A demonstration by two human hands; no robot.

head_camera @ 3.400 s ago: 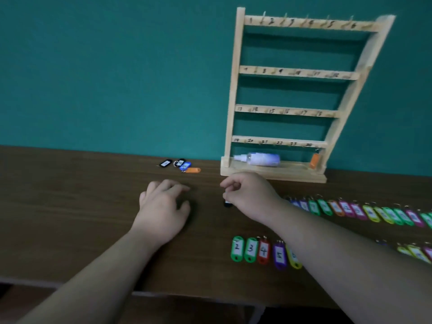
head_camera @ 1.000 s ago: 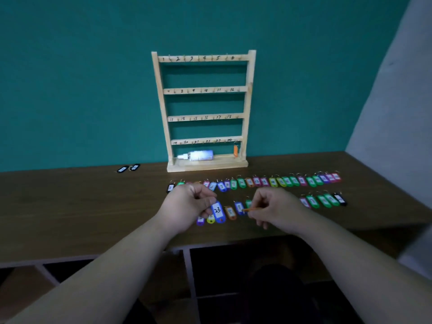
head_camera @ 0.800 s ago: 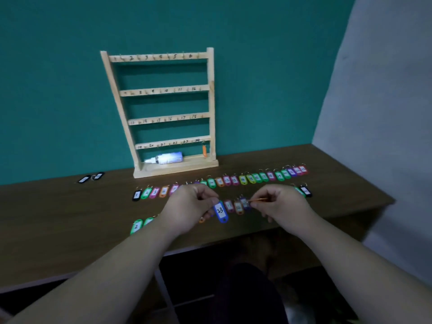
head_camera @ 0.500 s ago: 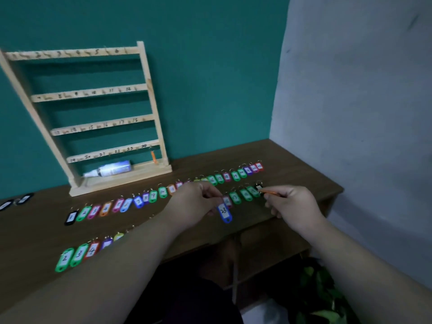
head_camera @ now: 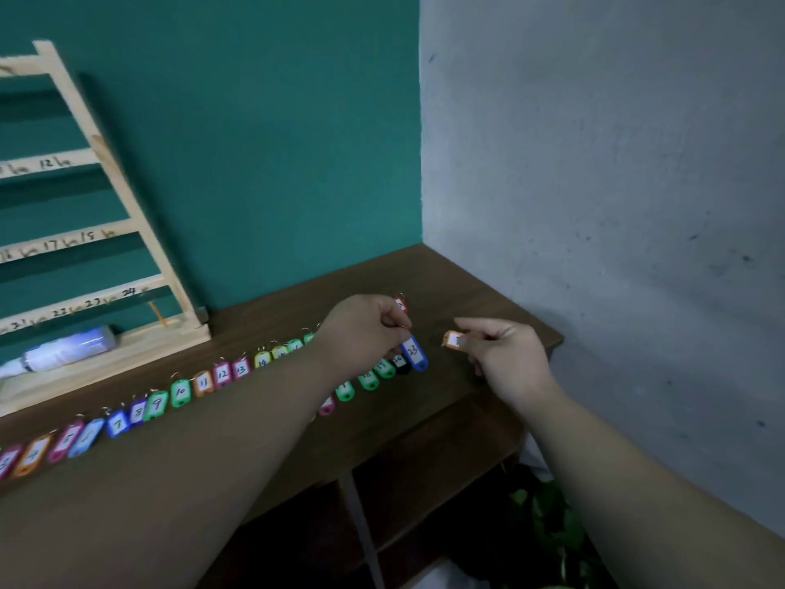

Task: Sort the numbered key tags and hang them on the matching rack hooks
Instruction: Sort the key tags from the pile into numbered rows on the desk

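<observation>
– Teal wall (head_camera: 255, 142) at the back, grey wall (head_camera: 594, 163) on the right, and a brown table (head_camera: 458, 286) running into the corner. Why work so far from the rack (head_camera: 108, 172)?

– The rack, upper left and half out of frame, isn't in play yet, I'd say. Its bars carry numbers up to 24, and a bottle (head_camera: 68, 349) lies on its base. The sorting is being done on the table first.

– Hence the tags (head_camera: 180, 393) lying flat in a line?

– Yes. They run from lower left toward the centre, faces up, so 7 to 14 read in order. A shorter line sits nearer the table edge and ends in a black one marked 20.

– And the hands, centre frame?

– The left hand (head_camera: 361, 333) pinches the ring of a blue tag (head_camera: 414, 354), number 23, with thumb and finger closed on it. It dangles just past that black 20, about where it belongs in the count. Whether its tip touches the wood I can't tell.

– The other?

– The right hand (head_camera: 505, 359), just beside, nips an orange tag (head_camera: 453, 339) between thumb and forefinger, clear of the table. Its number is too blurred to read. Likely it goes into the line next, and hanging comes after that.
</observation>
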